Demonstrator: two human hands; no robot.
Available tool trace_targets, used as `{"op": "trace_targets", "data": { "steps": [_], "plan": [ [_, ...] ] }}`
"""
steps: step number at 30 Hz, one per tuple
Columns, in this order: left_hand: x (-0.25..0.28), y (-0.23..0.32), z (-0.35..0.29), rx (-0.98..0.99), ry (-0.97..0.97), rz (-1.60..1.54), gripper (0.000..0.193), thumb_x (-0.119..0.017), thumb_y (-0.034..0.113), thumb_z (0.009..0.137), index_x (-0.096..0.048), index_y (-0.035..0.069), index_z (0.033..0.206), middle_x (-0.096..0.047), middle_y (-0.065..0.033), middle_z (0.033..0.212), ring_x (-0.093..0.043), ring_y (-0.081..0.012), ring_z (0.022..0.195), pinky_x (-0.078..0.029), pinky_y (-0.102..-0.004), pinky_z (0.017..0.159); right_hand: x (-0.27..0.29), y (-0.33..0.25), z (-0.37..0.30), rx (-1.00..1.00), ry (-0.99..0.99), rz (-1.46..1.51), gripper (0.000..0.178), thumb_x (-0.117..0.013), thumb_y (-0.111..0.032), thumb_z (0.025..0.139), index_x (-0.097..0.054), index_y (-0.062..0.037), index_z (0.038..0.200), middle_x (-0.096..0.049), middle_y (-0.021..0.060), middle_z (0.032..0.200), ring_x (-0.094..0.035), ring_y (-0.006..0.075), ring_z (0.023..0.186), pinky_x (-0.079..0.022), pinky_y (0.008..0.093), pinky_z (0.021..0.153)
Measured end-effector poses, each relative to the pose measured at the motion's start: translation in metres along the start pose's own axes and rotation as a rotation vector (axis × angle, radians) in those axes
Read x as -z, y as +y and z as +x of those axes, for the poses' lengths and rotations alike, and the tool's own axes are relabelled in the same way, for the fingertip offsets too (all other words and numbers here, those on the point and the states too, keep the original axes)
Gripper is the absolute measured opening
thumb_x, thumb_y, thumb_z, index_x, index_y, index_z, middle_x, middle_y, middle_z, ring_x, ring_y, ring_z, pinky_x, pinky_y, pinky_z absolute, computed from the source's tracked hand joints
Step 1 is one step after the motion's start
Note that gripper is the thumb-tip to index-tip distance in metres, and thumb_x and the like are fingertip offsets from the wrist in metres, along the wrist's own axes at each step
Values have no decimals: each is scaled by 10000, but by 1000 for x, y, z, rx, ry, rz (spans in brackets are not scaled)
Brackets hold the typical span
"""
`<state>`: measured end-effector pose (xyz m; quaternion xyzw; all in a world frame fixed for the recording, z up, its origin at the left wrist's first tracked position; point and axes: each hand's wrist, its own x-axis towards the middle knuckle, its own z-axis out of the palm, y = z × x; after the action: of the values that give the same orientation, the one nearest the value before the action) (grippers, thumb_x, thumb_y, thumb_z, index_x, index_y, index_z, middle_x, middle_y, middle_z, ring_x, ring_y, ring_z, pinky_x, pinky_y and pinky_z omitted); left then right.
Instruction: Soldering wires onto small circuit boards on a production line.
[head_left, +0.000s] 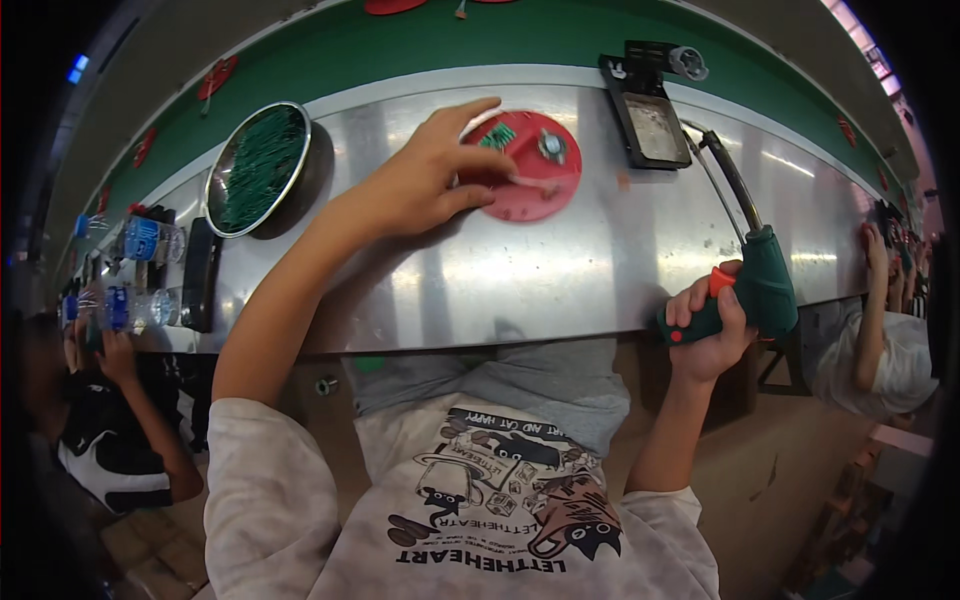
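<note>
My left hand point(440, 170) reaches over a round red disc point(548, 206) on the metal worktop. Its fingers are spread, with the fingertips over the disc's left side. A pale, blurred strip point(537, 184) lies by the fingertips; I cannot make out what it is. On the disc sit a small green part point(497, 136) and a round silvery part point(552, 147). Wrapped around the handle of a green soldering gun point(768, 280) is my right hand point(712, 325), close to the orange trigger point(720, 281). The gun's long metal end points away, toward a black stand point(652, 125).
A steel bowl point(308, 150) full of green wires stands at the left, beside a black oblong case point(201, 275) and plastic bottles point(150, 240). Beyond the worktop point(480, 290) runs a green strip point(440, 45) carrying more red discs. Other people point(868, 350) sit on both sides.
</note>
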<state>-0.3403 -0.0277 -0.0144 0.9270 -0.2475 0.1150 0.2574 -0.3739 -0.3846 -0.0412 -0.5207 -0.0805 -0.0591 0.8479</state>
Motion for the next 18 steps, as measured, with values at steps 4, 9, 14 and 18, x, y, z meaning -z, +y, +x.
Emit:
{"op": "trace_targets", "data": {
  "steps": [4,9,14,18],
  "plan": [
    [21,2,-27,-6,-40,-75,382,-696,-35,779,-767,228,1048,-456,-170,1482,-480,-390,1282,-425,-490,1047,10,2,2,-64,-40,110,355,-512,-235,955,-495,-53,1260,-499,75,746,-471,153,525,-411,305,493],
    [28,18,-44,125,239,-36,287,-644,35,842,-715,104,1111,-608,-136,1253,-555,-319,1151,-466,-425,957,12,1,2,-90,-77,132,334,-494,-232,971,-496,-56,1254,-503,71,751,-471,150,527,-408,300,502],
    [27,12,-51,105,103,-7,292,-710,86,830,-699,41,1119,-667,-146,1182,-606,-316,1090,-510,-402,934,11,2,2,-82,-82,77,326,-486,-224,975,-489,-47,1249,-507,67,748,-469,147,523,-404,293,503],
    [30,10,-47,131,-11,-234,344,-725,34,771,-697,38,1114,-700,-129,1151,-614,-313,1098,-519,-403,931,9,2,3,-62,-101,68,311,-489,-203,975,-484,-35,1236,-505,73,746,-465,148,518,-415,288,504]
  ]
}}
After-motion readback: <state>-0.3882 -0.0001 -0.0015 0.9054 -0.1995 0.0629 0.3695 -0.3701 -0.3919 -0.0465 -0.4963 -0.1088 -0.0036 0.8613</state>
